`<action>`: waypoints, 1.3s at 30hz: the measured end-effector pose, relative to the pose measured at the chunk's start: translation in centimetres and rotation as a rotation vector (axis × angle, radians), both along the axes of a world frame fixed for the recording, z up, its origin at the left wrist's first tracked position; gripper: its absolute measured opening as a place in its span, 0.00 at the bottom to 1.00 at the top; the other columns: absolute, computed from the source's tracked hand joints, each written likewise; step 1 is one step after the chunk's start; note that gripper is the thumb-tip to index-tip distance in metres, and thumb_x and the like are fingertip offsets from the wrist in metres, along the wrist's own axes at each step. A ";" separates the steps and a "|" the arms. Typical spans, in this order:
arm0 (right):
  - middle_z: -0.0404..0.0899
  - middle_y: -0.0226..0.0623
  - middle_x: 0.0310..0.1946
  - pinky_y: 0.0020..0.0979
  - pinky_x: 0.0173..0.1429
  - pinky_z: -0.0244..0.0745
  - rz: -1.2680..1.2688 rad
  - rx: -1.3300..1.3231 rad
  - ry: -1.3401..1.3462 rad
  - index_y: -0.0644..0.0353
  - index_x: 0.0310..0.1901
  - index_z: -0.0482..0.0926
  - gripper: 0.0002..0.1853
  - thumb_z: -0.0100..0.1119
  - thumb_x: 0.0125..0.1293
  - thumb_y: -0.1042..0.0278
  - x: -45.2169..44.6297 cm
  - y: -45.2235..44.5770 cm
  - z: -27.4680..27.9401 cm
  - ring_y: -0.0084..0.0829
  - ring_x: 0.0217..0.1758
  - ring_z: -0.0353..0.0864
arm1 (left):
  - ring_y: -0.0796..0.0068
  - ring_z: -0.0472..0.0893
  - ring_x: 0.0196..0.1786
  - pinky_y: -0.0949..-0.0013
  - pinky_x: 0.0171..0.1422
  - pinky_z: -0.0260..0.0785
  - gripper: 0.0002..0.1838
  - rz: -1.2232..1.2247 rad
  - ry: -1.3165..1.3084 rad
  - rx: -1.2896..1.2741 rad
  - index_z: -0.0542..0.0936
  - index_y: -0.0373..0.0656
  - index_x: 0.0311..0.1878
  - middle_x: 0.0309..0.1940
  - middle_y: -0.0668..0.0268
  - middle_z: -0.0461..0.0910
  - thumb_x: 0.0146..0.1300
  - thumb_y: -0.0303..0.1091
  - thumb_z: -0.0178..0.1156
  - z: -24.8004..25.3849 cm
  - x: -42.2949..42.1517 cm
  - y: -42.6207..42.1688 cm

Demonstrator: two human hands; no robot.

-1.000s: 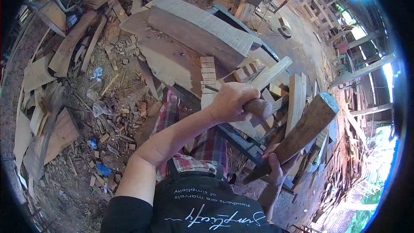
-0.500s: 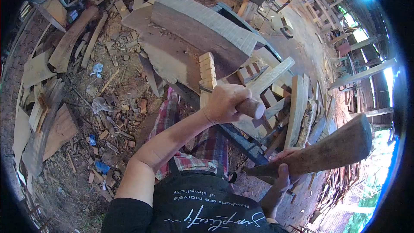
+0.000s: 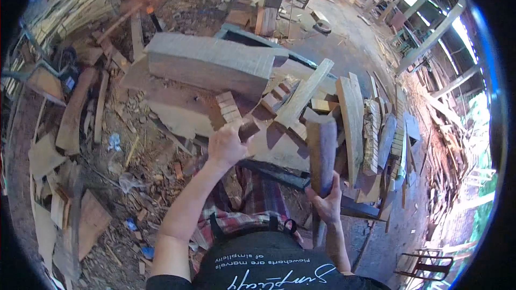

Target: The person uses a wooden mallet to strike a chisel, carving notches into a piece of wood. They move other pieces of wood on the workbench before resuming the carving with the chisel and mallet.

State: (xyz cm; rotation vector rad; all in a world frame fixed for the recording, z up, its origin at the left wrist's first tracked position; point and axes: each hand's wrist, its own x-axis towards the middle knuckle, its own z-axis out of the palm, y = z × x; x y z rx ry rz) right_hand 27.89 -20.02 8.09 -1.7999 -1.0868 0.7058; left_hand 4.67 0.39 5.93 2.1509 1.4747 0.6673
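My left hand [image 3: 226, 149] is wrapped round the wooden handle of a chisel [image 3: 250, 128]; its blade is hidden from view. Just beyond that hand lies a pale wood piece [image 3: 228, 106] with a row of cross cuts. My right hand [image 3: 327, 204] grips a club-shaped wooden mallet [image 3: 321, 153] by its thin end, with the thick end pointing up and away from me. Both hands are over the near side of a broad wooden slab [image 3: 177, 113]. A long, heavy timber block [image 3: 209, 67] rests on the slab behind the cut piece.
To the right stand curved boards [image 3: 350, 129] and notched strips [image 3: 371, 139]. A pale batten [image 3: 306, 94] leans near small blocks [image 3: 277, 96]. Wood scraps and chips litter the ground at left, beside longer planks [image 3: 78, 113]. A metal-framed chair [image 3: 424, 265] is at lower right.
The mallet has swung from pointing right to upright, closer to my left hand. My left hand and the chisel have shifted left in view. My view has tilted up and turned.
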 end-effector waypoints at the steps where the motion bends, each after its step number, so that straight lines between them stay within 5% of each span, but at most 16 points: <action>1: 0.81 0.38 0.41 0.31 0.52 0.73 -0.023 -0.086 0.002 0.58 0.59 0.66 0.34 0.73 0.52 0.66 -0.3 -0.1 0.3 0.27 0.44 0.79 | 0.52 0.84 0.43 0.54 0.47 0.76 0.21 0.020 0.005 -0.039 0.81 0.47 0.50 0.37 0.53 0.84 0.55 0.46 0.68 -0.4 0.4 0.0; 6: 0.83 0.45 0.39 0.33 0.51 0.75 -0.045 -0.143 -0.021 0.60 0.59 0.66 0.35 0.73 0.51 0.64 0.4 -0.7 -2.4 0.32 0.43 0.83 | 0.52 0.82 0.48 0.54 0.50 0.76 0.27 0.078 0.101 -0.063 0.76 0.46 0.51 0.43 0.52 0.82 0.55 0.53 0.68 -2.3 1.2 0.3; 12: 0.84 0.45 0.37 0.33 0.49 0.76 -0.025 -0.070 -0.059 0.57 0.58 0.66 0.33 0.71 0.50 0.65 1.2 -0.1 -2.9 0.31 0.42 0.85 | 0.47 0.83 0.44 0.50 0.48 0.77 0.35 0.065 0.160 -0.132 0.66 0.45 0.53 0.41 0.47 0.81 0.53 0.60 0.67 -1.7 1.9 0.5; 14: 0.84 0.45 0.37 0.34 0.48 0.77 -0.035 -0.263 0.016 0.54 0.59 0.66 0.34 0.72 0.50 0.65 0.9 0.4 -1.9 0.32 0.42 0.85 | 0.47 0.83 0.44 0.49 0.48 0.76 0.35 0.079 0.185 -0.142 0.65 0.45 0.53 0.41 0.47 0.81 0.53 0.59 0.68 -1.5 2.2 0.6; 17: 0.84 0.46 0.38 0.37 0.47 0.77 0.032 -0.073 -0.161 0.52 0.59 0.66 0.34 0.72 0.50 0.64 1.1 0.3 -4.2 0.38 0.43 0.86 | 0.46 0.83 0.45 0.49 0.48 0.76 0.35 0.104 0.218 -0.169 0.64 0.46 0.53 0.41 0.47 0.81 0.53 0.59 0.68 -1.0 2.4 0.5; 31: 0.83 0.53 0.41 0.45 0.48 0.77 0.070 -0.158 -0.132 0.49 0.60 0.64 0.38 0.73 0.49 0.57 1.2 -0.1 -5.0 0.55 0.46 0.82 | 0.44 0.81 0.49 0.48 0.52 0.75 0.38 0.048 0.220 -0.164 0.65 0.44 0.61 0.51 0.44 0.75 0.53 0.54 0.69 -1.5 1.9 -0.3; 39: 0.82 0.55 0.41 0.48 0.48 0.76 0.161 -0.293 -0.255 0.48 0.62 0.63 0.37 0.71 0.51 0.55 1.2 0.8 -3.6 0.57 0.47 0.81 | 0.51 0.83 0.42 0.52 0.45 0.78 0.40 -0.283 0.378 -0.094 0.67 0.65 0.68 0.51 0.55 0.67 0.50 0.52 0.72 0.4 -2.3 -4.1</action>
